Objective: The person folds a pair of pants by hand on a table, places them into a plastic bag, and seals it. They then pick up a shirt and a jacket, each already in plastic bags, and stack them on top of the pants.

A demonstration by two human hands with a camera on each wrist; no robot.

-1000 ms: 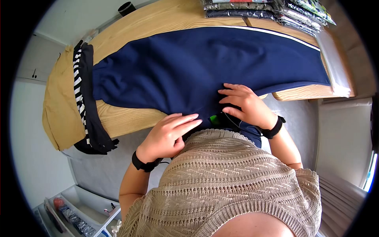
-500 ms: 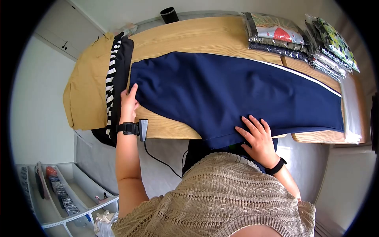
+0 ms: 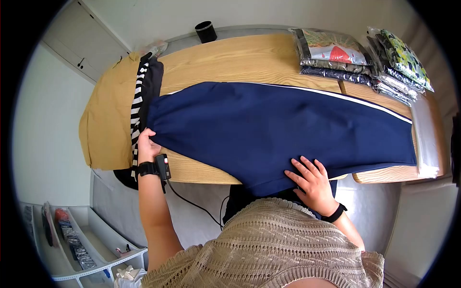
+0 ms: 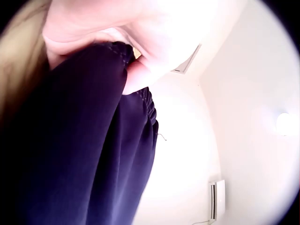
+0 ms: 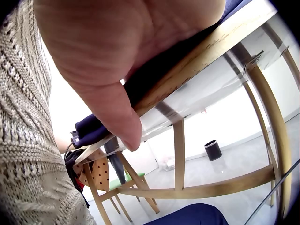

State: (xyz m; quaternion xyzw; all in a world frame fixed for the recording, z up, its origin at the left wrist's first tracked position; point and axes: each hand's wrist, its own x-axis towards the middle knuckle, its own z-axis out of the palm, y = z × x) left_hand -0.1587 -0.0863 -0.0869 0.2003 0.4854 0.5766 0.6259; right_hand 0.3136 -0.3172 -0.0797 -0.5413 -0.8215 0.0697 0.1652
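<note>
Navy trousers [image 3: 269, 125] with a white side stripe lie lengthwise on the wooden table, folded flat, their crotch corner overhanging the near edge. At their left end, my left hand [image 3: 148, 145] pinches the gathered elastic waistband [image 4: 151, 110] between thumb and fingers, as the left wrist view shows. My right hand [image 3: 313, 187] rests on the cloth near the front edge, fingers spread and fairly straight. In the right wrist view, the right thumb [image 5: 126, 123] hangs beside the table edge.
Tan [image 3: 108, 115], striped and black garments lie across the table's left end. Bagged clothes [image 3: 336, 53] are stacked at the back right, with clear plastic sleeves [image 3: 427, 137] at the right end. A sectioned white bin [image 3: 96, 235] stands lower left; a black bin [image 3: 206, 31] stands behind the table.
My left hand went from the crotch area out to the waistband, took hold, and drew that end left and toward me. My right hand moved slightly, then stayed on the cloth.
</note>
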